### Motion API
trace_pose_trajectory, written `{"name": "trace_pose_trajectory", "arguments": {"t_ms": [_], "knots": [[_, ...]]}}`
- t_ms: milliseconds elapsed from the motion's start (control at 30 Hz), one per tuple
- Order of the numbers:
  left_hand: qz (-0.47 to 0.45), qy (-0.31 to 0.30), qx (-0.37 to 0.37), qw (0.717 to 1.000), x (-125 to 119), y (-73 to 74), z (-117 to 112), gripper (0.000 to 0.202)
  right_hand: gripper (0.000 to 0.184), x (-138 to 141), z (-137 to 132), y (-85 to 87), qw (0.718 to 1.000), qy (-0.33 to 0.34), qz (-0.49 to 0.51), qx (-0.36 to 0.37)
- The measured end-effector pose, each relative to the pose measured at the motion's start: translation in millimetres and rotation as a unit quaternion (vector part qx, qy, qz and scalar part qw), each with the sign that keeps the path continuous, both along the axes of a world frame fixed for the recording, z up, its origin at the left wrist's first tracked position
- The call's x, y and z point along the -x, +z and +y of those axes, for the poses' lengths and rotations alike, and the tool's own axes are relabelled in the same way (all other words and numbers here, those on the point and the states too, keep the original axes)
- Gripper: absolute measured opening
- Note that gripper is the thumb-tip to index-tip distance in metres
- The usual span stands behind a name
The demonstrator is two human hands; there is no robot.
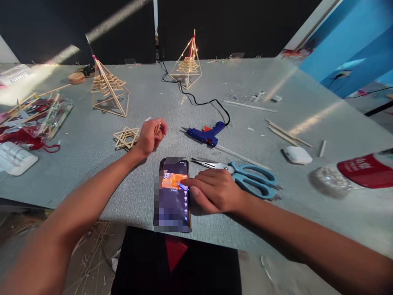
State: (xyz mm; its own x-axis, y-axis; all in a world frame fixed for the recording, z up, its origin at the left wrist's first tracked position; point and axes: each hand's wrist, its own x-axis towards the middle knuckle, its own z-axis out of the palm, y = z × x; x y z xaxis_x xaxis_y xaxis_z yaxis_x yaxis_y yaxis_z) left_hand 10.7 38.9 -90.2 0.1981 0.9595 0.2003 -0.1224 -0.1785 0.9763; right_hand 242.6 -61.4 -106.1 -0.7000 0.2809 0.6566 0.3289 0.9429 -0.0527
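My left hand (153, 133) is closed around short wooden sticks (158, 127), partly hidden by the fingers. Just left of it, star-shaped frames of thin sticks (126, 138) lie on the table. A phone (172, 205) lies flat near the table's front edge, its screen lit with a video picture. The index finger of my right hand (215, 189) is stretched out onto the screen; its other fingers are curled and nothing shows in them. Beyond that hand rest blue-handled scissors (254, 178), blades pointing left. Farther back lies a blue glue gun (205, 134) with a glue stick in its rear.
Two stick pyramids stand behind, an unlit one (110, 88) and one with small lights (188, 65). A black cord (199, 102) crosses the table. On the right are loose sticks (288, 133), a white case (297, 155) and a red-labelled bottle (365, 170). Plastic packets (57, 116) lie left.
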Motion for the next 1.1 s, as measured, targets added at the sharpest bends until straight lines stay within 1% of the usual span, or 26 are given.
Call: {"name": "trace_pose_trajectory", "arguments": {"t_ms": [67,133,233,300,367,600,700,800,900,967,1100], "knots": [[0.013,0.002,0.001,1.000,-1,0.5,-1,0.052,0.034,0,0,-0.5,1.000,0.018,-0.010,-0.003],[0.018,0.003,0.001,1.000,-1,0.8,-1,0.054,0.033,1,1,-0.9,0.999,0.028,-0.042,0.008],[0.021,-0.009,-0.015,1.000,1,-0.8,2,0.050,0.039,1,1,-0.3,0.995,0.031,-0.085,0.038],[0.018,-0.016,-0.022,0.999,3,-1.6,3,0.046,0.042,1,2,0.6,0.996,0.030,-0.071,0.040],[0.005,-0.011,-0.021,1.000,4,-0.2,4,0.042,0.041,0,2,1.4,0.998,0.028,-0.045,0.034],[-0.064,0.055,0.019,0.996,5,19.4,3,0.018,0.037,-1,2,-1.0,0.999,0.000,-0.005,0.040],[-0.074,0.057,0.024,0.995,3,20.7,1,0.016,0.037,-1,2,-1.7,0.999,0.000,0.006,0.043],[-0.083,0.061,0.040,0.994,-1,17.8,-1,0.024,0.035,-2,2,-1.5,0.999,0.032,0.005,0.037],[-0.098,0.055,0.057,0.992,-3,16.1,-4,0.032,0.032,-3,3,-1.4,0.995,0.100,-0.017,0.016],[-0.113,0.044,0.061,0.991,-3,16.0,-5,0.035,0.032,-4,3,-1.0,0.991,0.131,-0.024,0.005],[-0.121,0.021,0.057,0.991,-1,15.6,-3,0.037,0.033,-4,3,1.1,0.987,0.158,-0.015,0.006]]}}
